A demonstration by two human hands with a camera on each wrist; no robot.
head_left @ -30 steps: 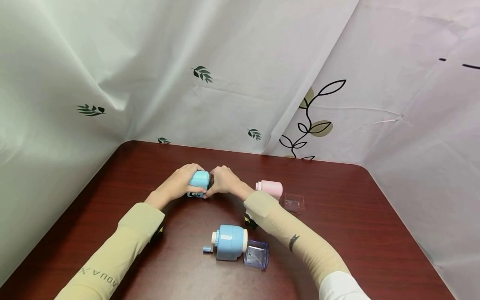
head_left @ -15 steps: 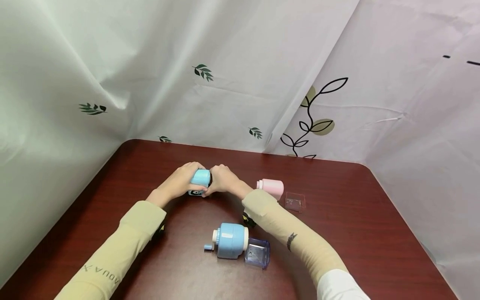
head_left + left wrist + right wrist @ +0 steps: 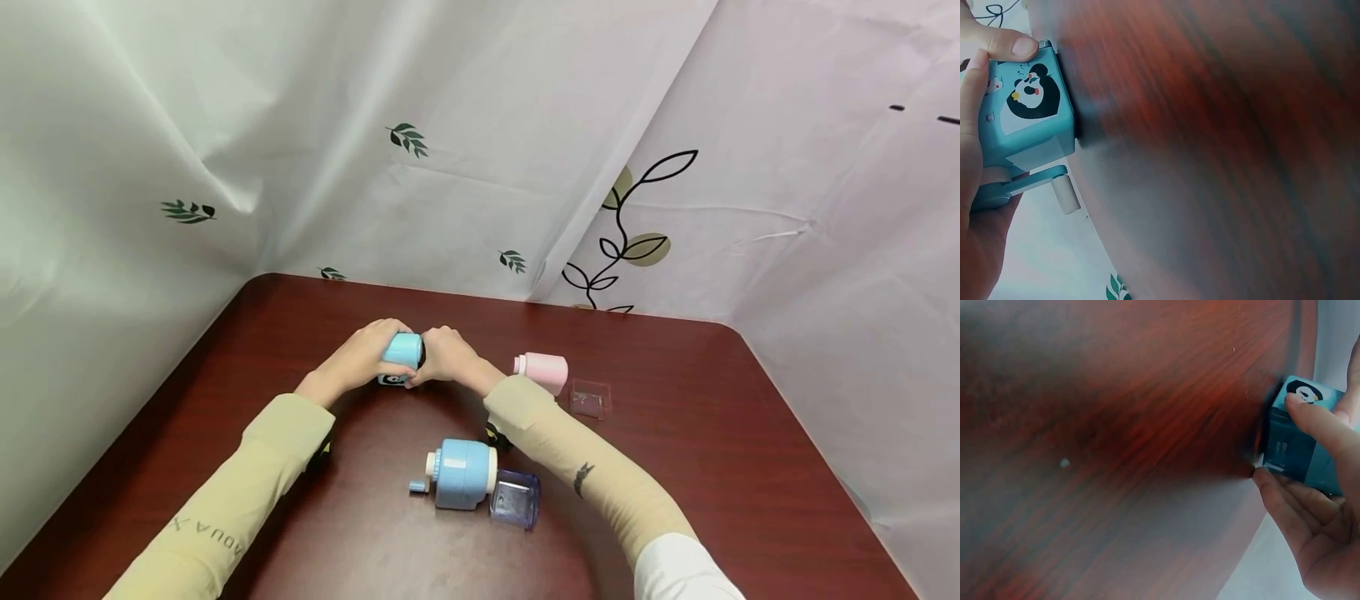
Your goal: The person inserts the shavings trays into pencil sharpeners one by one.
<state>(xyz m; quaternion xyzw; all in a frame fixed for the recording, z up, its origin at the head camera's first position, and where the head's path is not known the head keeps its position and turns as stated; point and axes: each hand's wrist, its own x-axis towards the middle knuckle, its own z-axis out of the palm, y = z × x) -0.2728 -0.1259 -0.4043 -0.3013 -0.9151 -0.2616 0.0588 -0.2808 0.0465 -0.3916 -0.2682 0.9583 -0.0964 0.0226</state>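
Note:
A teal crank pencil sharpener (image 3: 402, 350) with a panda print stands toward the back of the table, between both hands. My left hand (image 3: 367, 354) grips its left side, thumb along the front and fingers over the top. In the left wrist view, the sharpener's crank handle (image 3: 1065, 192) sticks out beside the palm. From the right, my right hand (image 3: 448, 357) holds the dark end of the sharpener. In the right wrist view, that hand's thumb (image 3: 1310, 419) presses the panda face while a fingertip reaches the lower edge of the dark end.
A light blue crank sharpener (image 3: 461, 475) lies nearer on the table (image 3: 360, 517), with a clear bluish shavings drawer (image 3: 515, 500) beside it. Behind the right forearm are a pink sharpener (image 3: 545, 371) and a clear reddish drawer (image 3: 589, 400). A patterned white curtain (image 3: 465, 192) hangs behind the table.
Both hands keep their hold on the teal sharpener, with little visible movement. The whole head view has shifted slightly.

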